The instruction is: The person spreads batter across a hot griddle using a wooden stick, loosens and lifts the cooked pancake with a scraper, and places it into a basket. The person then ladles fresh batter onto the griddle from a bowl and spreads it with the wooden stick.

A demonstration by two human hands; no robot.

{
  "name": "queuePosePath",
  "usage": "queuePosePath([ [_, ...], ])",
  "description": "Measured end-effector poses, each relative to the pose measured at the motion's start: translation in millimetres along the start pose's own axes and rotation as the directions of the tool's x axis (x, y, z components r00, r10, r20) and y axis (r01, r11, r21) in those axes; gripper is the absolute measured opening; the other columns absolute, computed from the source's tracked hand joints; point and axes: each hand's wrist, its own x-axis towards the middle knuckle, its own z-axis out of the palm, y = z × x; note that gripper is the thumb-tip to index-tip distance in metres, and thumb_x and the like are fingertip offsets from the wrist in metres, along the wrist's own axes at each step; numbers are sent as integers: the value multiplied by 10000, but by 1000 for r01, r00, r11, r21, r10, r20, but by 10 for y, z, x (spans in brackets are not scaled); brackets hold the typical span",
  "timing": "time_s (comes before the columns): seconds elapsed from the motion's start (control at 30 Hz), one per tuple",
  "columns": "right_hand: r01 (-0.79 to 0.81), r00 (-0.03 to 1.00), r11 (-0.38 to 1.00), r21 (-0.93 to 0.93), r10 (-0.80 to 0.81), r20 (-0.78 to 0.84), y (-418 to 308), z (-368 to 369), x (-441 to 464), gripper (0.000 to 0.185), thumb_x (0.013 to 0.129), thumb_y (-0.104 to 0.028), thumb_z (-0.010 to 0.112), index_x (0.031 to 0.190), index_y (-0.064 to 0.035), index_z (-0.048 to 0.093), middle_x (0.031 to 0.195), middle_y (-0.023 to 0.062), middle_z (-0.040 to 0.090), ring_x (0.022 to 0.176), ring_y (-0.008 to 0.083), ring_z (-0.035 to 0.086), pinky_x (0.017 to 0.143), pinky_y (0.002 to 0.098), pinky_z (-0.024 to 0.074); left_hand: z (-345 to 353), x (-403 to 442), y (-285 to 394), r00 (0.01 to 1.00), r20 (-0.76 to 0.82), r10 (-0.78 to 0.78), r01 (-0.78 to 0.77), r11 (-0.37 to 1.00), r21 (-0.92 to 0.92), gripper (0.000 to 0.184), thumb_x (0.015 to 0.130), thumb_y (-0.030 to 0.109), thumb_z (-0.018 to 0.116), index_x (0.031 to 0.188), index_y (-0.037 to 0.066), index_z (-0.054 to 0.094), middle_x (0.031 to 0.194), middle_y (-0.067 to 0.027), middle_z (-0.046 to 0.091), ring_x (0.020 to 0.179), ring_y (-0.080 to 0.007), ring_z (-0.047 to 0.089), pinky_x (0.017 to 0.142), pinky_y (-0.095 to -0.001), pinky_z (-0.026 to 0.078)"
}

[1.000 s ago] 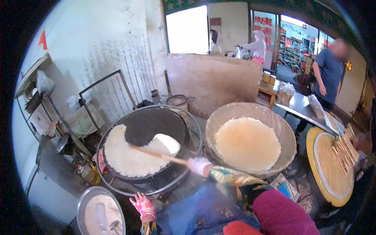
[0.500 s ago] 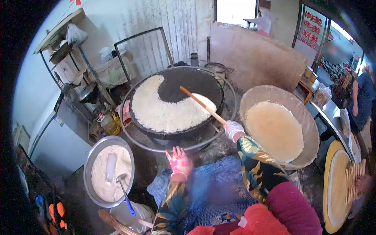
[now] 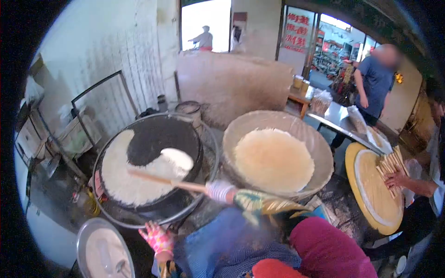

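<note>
My right hand (image 3: 220, 191), in a striped white glove, grips a long wooden stick (image 3: 190, 186). Its far end reaches over a round black griddle (image 3: 157, 134) and is smeared by motion. Pale batter (image 3: 134, 180) covers the griddle's left and front in a curved band. A thicker white pool of batter (image 3: 178, 158) lies at the right end of that band. My left hand (image 3: 157, 238), in a pink patterned glove, has its fingers spread by the metal ring (image 3: 139, 225) around the griddle. Whether it touches the ring I cannot tell.
Right of the griddle stands a wide lined basket (image 3: 324, 173) holding a round tan flatbread sheet (image 3: 273, 160). A metal basin (image 3: 85, 231) of batter is at lower left. Another person's hand (image 3: 397, 178) touches rolled sticks (image 3: 390, 164) on a yellow round board (image 3: 354, 185).
The view has turned to the right. My right hand has swung the wooden stick, so its tip now points left over the batter. My left hand stays open near the ring.
</note>
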Motion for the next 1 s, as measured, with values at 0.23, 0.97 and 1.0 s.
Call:
queuePosePath([
  [0.23,-192,972,975,108,204,-119,212,-135,157,292,864,-316,484,888,-62,627,800,181,651,758,341,636,660,445,499,23,83,-227,998,25,-50,49,999,20,548,800,376,533,1225,30,523,1349,-111,439,1322,-265,289,1084,-563,27],
  [0.97,-110,993,993,-38,108,-51,154,-20,106,339,887,-343,437,899,-45,597,808,195,646,757,347,635,669,451,497,92,7,36,999,-6,33,-33,999,21,556,827,369,476,1244,0,491,1337,-151,447,1329,-306,284,1074,-595,-8],
  [1.0,-50,999,994,-94,52,15,74,-21,18,363,891,-351,421,916,-32,593,817,202,646,768,343,636,679,451,496,90,13,7,1000,7,30,-30,999,25,553,831,373,471,1240,1,496,1341,-149,443,1333,-303,276,1074,-596,-12],
])
